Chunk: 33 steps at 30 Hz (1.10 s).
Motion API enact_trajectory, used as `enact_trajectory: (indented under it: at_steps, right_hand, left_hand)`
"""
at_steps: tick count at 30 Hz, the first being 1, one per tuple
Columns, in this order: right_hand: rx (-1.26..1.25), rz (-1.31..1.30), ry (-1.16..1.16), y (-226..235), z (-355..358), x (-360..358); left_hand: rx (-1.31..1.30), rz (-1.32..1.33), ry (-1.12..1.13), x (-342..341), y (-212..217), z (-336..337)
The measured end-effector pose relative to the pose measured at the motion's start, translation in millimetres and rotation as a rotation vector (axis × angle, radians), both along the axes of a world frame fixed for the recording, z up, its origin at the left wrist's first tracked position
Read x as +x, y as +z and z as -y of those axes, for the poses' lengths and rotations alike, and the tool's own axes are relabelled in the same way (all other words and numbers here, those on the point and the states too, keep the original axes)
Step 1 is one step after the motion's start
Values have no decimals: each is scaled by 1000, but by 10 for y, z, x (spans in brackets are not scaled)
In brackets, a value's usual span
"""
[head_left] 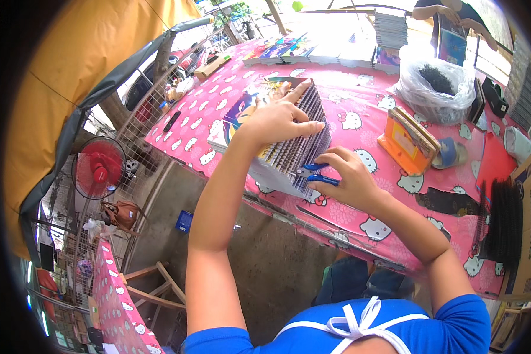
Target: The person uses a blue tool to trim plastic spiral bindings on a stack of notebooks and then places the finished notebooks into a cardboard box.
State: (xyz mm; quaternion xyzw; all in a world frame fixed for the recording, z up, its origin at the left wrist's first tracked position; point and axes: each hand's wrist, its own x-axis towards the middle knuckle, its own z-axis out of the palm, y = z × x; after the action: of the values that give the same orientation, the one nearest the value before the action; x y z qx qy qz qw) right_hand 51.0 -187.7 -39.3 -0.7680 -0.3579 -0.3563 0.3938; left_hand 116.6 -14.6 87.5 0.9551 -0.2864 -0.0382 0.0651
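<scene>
A stack of spiral notebooks (275,178) with colourful covers stands near the table's front edge, its coil bindings facing right. My left hand (275,122) lies across the top with fingers stretched out, pressing on the cover and the coil edge. Closed around the handles of blue-handled cutting pliers (323,179) is my right hand (353,176). The pliers' jaws point left at the coil ends at the near right corner of the stack. Whether the jaws grip a wire is too small to tell.
Pink patterned cloth covers the table (351,138). To the right stand an orange holder (404,144), a clear plastic bag (413,85) of black bits, a tape roll (448,152), black coils (501,221) and a carton (528,236). More notebooks (390,32) and another person (454,15) are at the back.
</scene>
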Motion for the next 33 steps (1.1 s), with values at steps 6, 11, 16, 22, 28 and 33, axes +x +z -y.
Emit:
enact_trajectory:
  at_steps: [6,11,16,22,28,33]
  right_hand:
    - [105,-787,301,56,-21,75]
    - [77,-956,378,0,-6,-5]
    - [-37,-187,40,-45,66,-43]
    - [-46,-537,184,80,-11,28]
    - [111,-1217,375,133,27,77]
    - [-89,-202,33,-25,58,-20]
  left_hand:
    - [-29,30,-17,53,-54,-12]
    - [-41,36,-20,30,-42,-7]
    - [-105,43,-61,89,-96,-45]
    - [-60,73,-64,81,-84,-28]
    - [-72,62,-67,77,-74,-41]
    - [-112,66,-78,106,-118,-71]
